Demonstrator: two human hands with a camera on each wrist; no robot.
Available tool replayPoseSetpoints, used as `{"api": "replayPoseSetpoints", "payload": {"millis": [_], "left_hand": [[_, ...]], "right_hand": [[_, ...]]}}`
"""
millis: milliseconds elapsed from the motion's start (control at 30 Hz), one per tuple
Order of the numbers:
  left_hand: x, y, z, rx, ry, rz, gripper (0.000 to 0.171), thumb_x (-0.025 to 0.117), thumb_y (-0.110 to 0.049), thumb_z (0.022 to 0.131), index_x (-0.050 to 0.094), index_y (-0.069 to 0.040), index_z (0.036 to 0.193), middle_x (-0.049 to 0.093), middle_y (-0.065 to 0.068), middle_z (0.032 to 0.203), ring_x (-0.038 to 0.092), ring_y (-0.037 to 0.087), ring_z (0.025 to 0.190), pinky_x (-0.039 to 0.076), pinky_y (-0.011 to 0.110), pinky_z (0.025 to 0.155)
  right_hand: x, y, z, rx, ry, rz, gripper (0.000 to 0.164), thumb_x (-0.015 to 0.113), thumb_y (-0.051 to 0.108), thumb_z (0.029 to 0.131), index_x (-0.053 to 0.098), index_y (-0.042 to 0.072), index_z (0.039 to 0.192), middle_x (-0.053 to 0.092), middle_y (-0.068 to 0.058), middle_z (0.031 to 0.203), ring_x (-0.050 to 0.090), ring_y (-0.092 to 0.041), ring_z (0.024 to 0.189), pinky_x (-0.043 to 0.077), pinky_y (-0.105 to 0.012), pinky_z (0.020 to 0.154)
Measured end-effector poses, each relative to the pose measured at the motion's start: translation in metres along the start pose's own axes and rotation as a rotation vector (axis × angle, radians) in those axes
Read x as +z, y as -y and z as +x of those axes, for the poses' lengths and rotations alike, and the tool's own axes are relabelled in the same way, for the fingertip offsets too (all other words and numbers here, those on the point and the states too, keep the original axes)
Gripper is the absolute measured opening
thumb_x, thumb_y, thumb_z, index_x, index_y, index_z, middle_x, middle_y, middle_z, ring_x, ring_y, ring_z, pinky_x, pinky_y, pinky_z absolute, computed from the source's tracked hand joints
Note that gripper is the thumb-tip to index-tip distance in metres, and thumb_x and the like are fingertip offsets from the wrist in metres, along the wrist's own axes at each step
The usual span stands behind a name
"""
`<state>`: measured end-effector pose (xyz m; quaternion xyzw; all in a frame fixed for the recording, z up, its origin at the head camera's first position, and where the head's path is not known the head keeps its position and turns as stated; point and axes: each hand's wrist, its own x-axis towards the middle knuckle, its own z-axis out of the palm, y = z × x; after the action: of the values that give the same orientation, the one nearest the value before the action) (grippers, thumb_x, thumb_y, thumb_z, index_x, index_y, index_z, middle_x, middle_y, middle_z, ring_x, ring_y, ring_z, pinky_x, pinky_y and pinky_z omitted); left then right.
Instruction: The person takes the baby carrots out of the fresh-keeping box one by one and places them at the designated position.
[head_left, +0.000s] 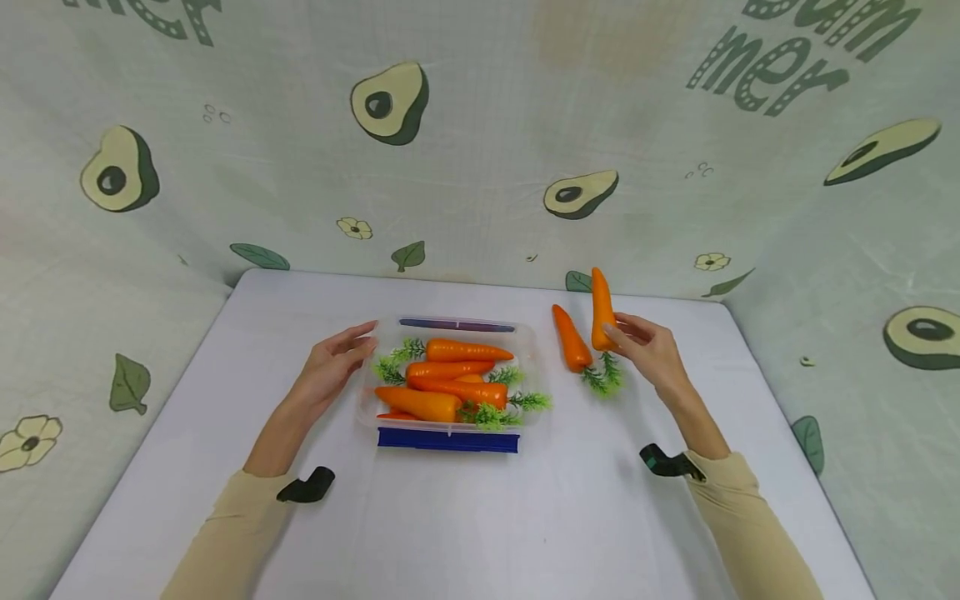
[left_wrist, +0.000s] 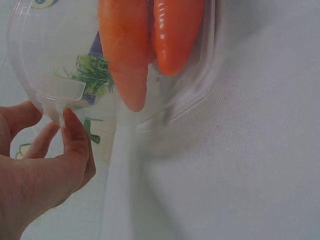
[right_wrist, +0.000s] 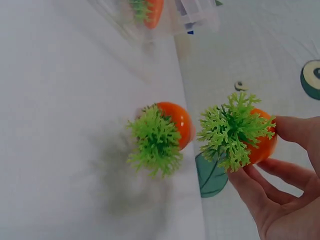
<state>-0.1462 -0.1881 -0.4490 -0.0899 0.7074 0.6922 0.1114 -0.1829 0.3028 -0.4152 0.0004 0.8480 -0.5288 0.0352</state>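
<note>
A clear plastic container (head_left: 528, 350) with blue latches sits on the table, with several toy carrots (head_left: 453, 369) with green leafy tops lying inside. At its left end, my left hand (head_left: 330, 367) pinches the rim between thumb and fingers, as the left wrist view (left_wrist: 50, 170) shows. My right hand (head_left: 648, 350) holds an orange toy carrot (head_left: 602, 308) near its leafy end, tip pointing away and raised above the table. Just left of it another carrot (head_left: 573, 340) lies on the table, its green top (right_wrist: 155, 140) close to the right hand in the right wrist view.
The white table (head_left: 465, 525) reaches back to a hanging cloth (head_left: 480, 167) printed with avocados, leaves and lettering. The blue front latch (head_left: 448, 440) of the container is folded outward. Small dark cameras (head_left: 307, 485) are worn on both wrists.
</note>
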Motion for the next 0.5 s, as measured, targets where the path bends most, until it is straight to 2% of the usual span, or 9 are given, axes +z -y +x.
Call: {"api": "replayPoseSetpoints", "payload": {"millis": [333,500], "left_hand": [[0.001,0.0,0.001,-0.003,0.002,-0.015,0.057,0.062,-0.03,0.105,0.045,-0.009,0.156,0.049,0.007,0.14,0.049,0.018,0.12,0.039,0.034,0.114],[0.0,0.0,0.001,-0.002,0.004,-0.014,0.058,0.061,-0.03,0.105,0.044,-0.009,0.156,0.049,0.007,0.141,0.049,0.017,0.12,0.04,0.033,0.114]], "right_hand": [[-0.005,-0.028,0.004,0.136,0.041,-0.067,0.069,0.063,0.043,0.102,0.046,-0.001,0.152,0.054,-0.029,0.143,0.064,-0.001,0.093,0.055,-0.029,0.093],[-0.004,-0.038,0.006,0.159,0.062,-0.09,0.068,0.063,0.043,0.102,0.048,-0.002,0.151,0.054,-0.03,0.142,0.065,-0.001,0.092,0.056,-0.022,0.088]]}}
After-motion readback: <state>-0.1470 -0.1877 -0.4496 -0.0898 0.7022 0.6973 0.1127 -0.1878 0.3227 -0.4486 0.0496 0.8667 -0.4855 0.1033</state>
